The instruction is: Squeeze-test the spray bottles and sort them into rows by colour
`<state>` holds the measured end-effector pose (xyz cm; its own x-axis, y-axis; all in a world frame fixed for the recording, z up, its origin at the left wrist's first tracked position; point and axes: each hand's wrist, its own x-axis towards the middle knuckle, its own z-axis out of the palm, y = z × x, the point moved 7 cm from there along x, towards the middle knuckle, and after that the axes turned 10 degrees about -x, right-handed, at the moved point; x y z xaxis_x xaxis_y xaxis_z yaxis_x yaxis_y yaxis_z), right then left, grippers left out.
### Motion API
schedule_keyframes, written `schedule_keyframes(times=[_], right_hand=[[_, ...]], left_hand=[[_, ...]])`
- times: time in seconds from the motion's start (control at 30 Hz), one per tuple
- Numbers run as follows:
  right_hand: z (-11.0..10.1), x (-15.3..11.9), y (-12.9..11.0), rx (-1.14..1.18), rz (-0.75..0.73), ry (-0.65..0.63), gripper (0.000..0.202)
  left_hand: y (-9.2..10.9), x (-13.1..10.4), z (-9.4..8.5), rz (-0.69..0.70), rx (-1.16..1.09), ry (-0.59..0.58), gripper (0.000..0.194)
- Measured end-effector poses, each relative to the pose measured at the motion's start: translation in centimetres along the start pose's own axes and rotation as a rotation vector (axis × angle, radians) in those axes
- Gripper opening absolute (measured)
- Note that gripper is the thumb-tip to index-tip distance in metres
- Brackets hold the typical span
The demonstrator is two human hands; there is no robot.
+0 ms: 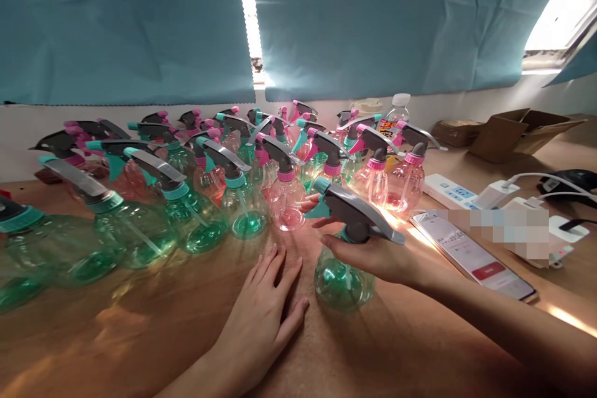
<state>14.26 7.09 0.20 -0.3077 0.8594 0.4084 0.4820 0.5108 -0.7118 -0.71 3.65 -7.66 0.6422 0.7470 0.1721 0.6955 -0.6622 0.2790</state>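
Your right hand (377,258) curves around the neck of the green spray bottle (345,286), thumb across the near side and fingers reaching past the far side with gaps between them; how firmly they press, if at all, cannot be told. Your left hand (265,308) lies palm down on the desk (186,323), fingers a little spread, holding nothing.

To handle this well, you would do best to close around the collar and shoulder rather than the trigger, keep the base level, and leave room beside the pink spray bottle (288,199) just behind, since a long head could easily catch a neighbor.

Your bottle stands in front of the crowded group, between your left hand and the phone (471,255). It has a rounded, see-through body, a thin tube inside, a dark gray head with a lighter gray top, and a turquoise nozzle and trigger.
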Motion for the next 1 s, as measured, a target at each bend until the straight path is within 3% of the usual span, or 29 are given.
schedule_keyframes(times=[0.17,0.53,0.87,1.0], right_hand=[[-0.3,-0.1,-0.3,0.033,-0.016,0.038,0.041],[-0.3,-0.2,0.6,-0.098,0.038,-0.117,0.047],[-0.4,-0.1,-0.5,0.085,0.05,-0.128,0.046],[-0.3,0.0,-0.9,0.061,0.046,-0.116,0.056]], left_hand=[[-0.1,0.0,0.0,0.0,0.003,-0.006,0.053],[-0.5,-0.3,0.6,0.023,-0.002,0.074,0.051],[-0.6,-0.4,0.7,0.02,0.002,0.083,0.051],[-0.4,-0.2,0.4,0.012,-0.01,0.055,0.051]])
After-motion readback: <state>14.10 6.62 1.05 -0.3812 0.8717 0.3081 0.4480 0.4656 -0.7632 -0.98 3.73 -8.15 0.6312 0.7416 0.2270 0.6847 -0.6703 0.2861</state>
